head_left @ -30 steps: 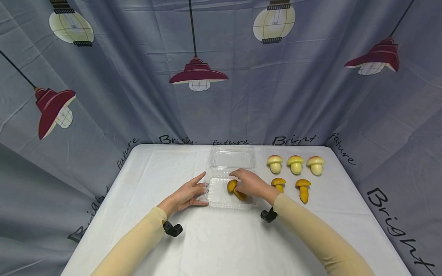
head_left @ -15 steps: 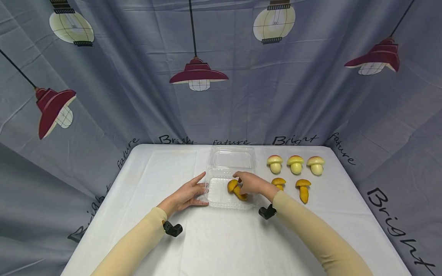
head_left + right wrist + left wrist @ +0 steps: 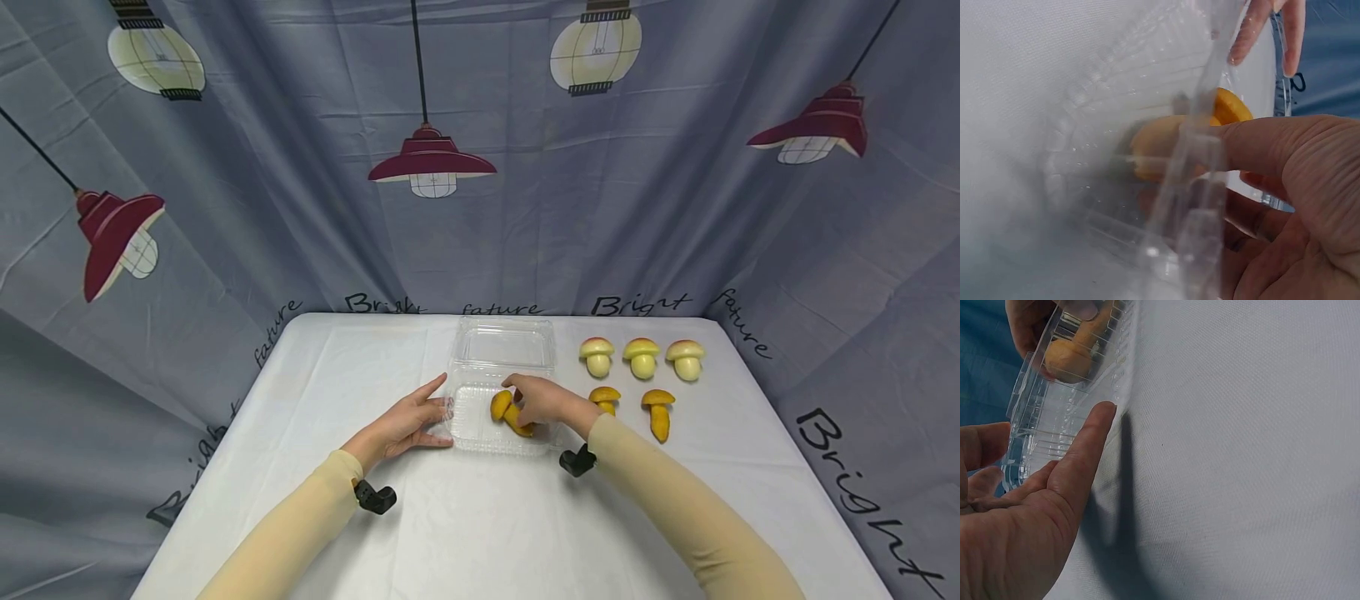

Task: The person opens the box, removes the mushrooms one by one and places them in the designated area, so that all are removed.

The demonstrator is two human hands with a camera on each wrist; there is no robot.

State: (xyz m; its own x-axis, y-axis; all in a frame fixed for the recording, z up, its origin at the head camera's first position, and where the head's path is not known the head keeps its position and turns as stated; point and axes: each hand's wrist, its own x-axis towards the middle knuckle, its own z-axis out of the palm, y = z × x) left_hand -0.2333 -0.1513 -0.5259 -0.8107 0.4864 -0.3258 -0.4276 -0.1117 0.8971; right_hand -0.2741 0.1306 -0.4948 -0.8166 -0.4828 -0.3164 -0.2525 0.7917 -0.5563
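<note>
An orange-brown mushroom (image 3: 501,406) lies slantwise in the base of a clear plastic clamshell box (image 3: 472,429), whose lid (image 3: 504,343) is folded back. My right hand (image 3: 546,398) reaches over the box's right side and pinches the mushroom's stem (image 3: 1159,147) between thumb and fingers. Fingers spread and fairly straight, my left hand (image 3: 408,423) touches the left wall of the box. In the left wrist view, the mushroom cap (image 3: 1067,360) shows through the clear wall.
Right of the box, three yellow-green mushrooms (image 3: 642,358) stand in a back row. Before them are two orange-brown mushrooms, one (image 3: 659,412) in full view and the other (image 3: 604,397) partly behind my right forearm. A white cloth covers the table (image 3: 465,533); a grey-blue curtain (image 3: 300,208) surrounds it.
My right hand has shifted slightly down into the box, and the mushroom has moved a little to the left with it. The left hand has kept its place.
</note>
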